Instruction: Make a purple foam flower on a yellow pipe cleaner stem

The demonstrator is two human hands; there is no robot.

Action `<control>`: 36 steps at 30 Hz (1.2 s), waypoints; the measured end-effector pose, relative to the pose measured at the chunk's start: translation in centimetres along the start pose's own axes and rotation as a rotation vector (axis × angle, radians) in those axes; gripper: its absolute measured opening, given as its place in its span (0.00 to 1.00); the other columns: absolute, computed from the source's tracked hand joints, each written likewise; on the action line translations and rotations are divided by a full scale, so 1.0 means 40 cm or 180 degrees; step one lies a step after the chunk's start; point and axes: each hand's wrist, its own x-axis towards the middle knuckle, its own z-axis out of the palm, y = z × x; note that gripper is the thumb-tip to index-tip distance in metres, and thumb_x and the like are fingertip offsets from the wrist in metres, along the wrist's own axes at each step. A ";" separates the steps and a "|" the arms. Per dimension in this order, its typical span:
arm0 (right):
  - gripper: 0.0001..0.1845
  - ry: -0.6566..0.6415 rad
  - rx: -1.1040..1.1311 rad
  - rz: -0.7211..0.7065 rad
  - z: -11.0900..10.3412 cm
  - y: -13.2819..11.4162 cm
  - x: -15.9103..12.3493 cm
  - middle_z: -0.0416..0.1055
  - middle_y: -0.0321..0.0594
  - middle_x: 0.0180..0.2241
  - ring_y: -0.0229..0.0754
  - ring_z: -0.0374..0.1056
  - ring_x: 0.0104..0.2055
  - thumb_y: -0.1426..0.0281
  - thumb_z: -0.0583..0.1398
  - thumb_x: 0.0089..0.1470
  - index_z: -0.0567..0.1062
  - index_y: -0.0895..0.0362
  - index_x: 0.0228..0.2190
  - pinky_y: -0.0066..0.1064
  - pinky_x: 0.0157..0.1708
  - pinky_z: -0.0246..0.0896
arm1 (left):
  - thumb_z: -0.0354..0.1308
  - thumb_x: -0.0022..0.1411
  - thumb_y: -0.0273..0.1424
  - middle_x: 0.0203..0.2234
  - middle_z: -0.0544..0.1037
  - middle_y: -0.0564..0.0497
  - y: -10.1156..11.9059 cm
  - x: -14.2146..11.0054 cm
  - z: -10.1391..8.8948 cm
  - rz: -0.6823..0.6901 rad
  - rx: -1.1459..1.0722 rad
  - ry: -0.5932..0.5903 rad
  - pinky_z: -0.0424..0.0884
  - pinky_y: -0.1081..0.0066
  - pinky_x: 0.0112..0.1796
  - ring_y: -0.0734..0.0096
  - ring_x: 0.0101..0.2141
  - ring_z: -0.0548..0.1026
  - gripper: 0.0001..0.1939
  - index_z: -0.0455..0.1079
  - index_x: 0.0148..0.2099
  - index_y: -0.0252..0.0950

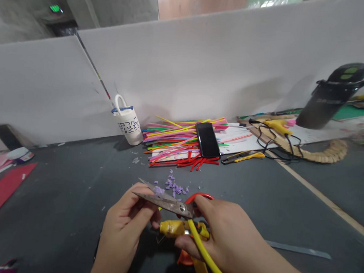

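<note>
My right hand (224, 236) grips a pair of scissors (167, 202) with red and yellow handles, the blades partly apart and pointing left. My left hand (127, 224) is pinched around a small purple piece (159, 190) held between the blades. A yellow glue gun (177, 228) lies on the grey table (69, 211) just under my hands. Several small purple cuttings (175, 188) are scattered on the table right behind the scissors.
A pile of coloured sticks (178, 138) with a black phone (207, 139) on it lies at the back. A white patterned cup (128, 124) stands left of it, a second yellow glue gun (279, 126) and a black bottle (333, 98) right. A metal ruler (299, 249) lies at right.
</note>
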 end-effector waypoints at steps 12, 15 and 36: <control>0.23 -0.0008 -0.0171 0.0054 -0.002 0.000 0.000 0.75 0.42 0.22 0.50 0.71 0.23 0.47 0.58 0.48 0.70 0.55 0.27 0.30 0.19 0.41 | 0.55 0.57 0.23 0.24 0.70 0.57 0.022 0.002 0.003 -0.0040 0.0265 -0.0003 0.68 0.80 0.22 0.80 0.20 0.70 0.07 0.71 0.28 0.37; 0.21 0.0023 -0.0198 0.0056 -0.002 -0.001 0.000 0.75 0.42 0.22 0.50 0.71 0.23 0.48 0.57 0.49 0.70 0.54 0.28 0.29 0.19 0.41 | 0.55 0.57 0.24 0.26 0.70 0.56 0.026 0.005 0.005 -0.0081 0.0265 0.0036 0.68 0.79 0.22 0.79 0.20 0.69 0.06 0.71 0.28 0.36; 0.22 0.0096 -0.0283 0.0038 0.000 0.001 0.000 0.74 0.42 0.20 0.49 0.71 0.21 0.48 0.57 0.49 0.71 0.55 0.26 0.29 0.18 0.38 | 0.56 0.57 0.26 0.21 0.71 0.56 0.013 -0.001 -0.002 -0.0134 0.0371 0.0020 0.68 0.78 0.22 0.76 0.20 0.69 0.06 0.72 0.29 0.38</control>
